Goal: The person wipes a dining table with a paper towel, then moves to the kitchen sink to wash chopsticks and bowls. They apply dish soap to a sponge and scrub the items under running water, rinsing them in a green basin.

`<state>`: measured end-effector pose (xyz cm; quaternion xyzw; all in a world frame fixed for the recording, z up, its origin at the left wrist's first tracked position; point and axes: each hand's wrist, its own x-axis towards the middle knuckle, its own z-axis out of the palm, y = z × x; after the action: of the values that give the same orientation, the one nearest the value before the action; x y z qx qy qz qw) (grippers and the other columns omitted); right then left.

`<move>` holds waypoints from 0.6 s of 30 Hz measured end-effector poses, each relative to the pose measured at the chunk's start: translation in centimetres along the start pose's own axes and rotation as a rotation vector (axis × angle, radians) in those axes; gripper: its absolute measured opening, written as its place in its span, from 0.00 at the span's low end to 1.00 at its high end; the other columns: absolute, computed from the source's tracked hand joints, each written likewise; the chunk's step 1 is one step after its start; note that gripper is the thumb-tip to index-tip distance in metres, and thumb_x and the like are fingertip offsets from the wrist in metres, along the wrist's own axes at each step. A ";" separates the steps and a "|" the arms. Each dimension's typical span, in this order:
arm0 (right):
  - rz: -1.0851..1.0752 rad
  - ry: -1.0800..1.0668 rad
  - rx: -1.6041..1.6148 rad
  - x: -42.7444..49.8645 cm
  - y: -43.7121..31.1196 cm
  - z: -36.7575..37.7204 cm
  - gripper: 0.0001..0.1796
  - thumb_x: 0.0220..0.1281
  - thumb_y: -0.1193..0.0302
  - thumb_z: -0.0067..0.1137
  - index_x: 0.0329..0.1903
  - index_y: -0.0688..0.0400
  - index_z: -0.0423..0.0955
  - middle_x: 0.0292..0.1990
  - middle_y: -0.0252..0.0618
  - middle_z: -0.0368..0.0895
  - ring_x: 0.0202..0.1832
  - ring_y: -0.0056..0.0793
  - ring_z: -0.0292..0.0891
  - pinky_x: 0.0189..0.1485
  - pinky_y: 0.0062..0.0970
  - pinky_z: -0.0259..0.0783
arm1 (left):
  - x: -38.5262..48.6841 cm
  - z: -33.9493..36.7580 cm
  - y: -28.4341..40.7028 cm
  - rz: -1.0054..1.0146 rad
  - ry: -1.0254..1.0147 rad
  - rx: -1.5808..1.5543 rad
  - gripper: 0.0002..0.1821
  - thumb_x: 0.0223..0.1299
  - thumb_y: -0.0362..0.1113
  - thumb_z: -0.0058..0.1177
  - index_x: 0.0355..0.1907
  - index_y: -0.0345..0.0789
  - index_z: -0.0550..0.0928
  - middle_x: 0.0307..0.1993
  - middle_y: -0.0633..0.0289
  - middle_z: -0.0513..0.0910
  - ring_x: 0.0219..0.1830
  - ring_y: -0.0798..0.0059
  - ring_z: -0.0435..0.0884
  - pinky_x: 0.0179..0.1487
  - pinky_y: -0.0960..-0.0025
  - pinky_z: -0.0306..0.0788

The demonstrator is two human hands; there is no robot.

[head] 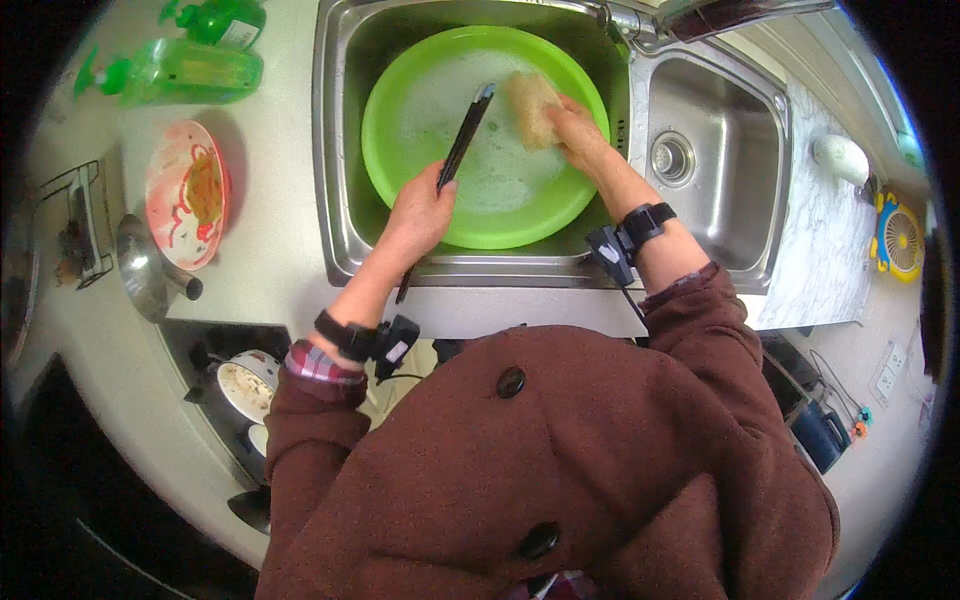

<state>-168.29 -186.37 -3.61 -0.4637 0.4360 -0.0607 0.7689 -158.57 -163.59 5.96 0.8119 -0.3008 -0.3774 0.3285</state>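
Observation:
A bunch of dark chopsticks (466, 127) with silvery ends is gripped in my left hand (421, 210). Their far ends tilt up over the green plastic basin (384, 180), and the near ends stick out below my hand. My right hand (579, 135) holds a tan loofah-like scrubber (531, 109), blurred, just to the right of the chopstick tips and apart from them. Inside the basin is cloudy, sudsy water (495, 169). The basin sits in the larger bowl of a stainless steel sink (480, 268).
Left of the sink lie two green pump bottles (195, 71) (225, 22), a stained red-and-white plate (184, 195) and a steel ladle (146, 262). A faucet (637, 26) reaches over the top right. The smaller sink bowl (712, 210) is on the right, beyond it a yellow-and-blue fan (898, 238).

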 end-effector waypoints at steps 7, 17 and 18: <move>-0.132 0.016 -0.351 -1.3 -0.6 -0.2 0.19 0.55 0.72 0.47 0.50 0.64 0.68 0.40 0.38 0.76 0.41 0.25 0.72 0.46 0.25 0.67 | 5.3 -0.2 -0.9 0.022 -0.170 0.488 0.19 0.55 0.35 0.44 0.50 0.34 0.68 0.36 0.45 0.77 0.41 0.51 0.76 0.42 0.57 0.69; -0.116 0.020 -0.417 -3.1 -0.1 0.1 0.18 0.53 0.73 0.48 0.49 0.63 0.69 0.39 0.40 0.77 0.41 0.27 0.73 0.47 0.26 0.67 | 10.8 2.9 -2.7 -0.168 -0.068 0.773 0.28 0.49 0.36 0.49 0.57 0.39 0.65 0.39 0.45 0.76 0.44 0.56 0.76 0.46 0.57 0.69; -0.104 0.025 -0.427 -3.3 -0.2 -0.2 0.18 0.54 0.73 0.48 0.50 0.63 0.68 0.40 0.40 0.76 0.42 0.27 0.72 0.47 0.25 0.66 | 11.2 3.6 -3.1 -0.156 -0.112 0.799 0.26 0.49 0.36 0.49 0.55 0.39 0.67 0.38 0.45 0.76 0.44 0.56 0.76 0.47 0.57 0.69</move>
<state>-170.34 -184.99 -1.46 -0.6372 0.4238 -0.0121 0.6436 -154.70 -171.06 -2.84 0.8742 -0.3786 -0.2982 -0.0591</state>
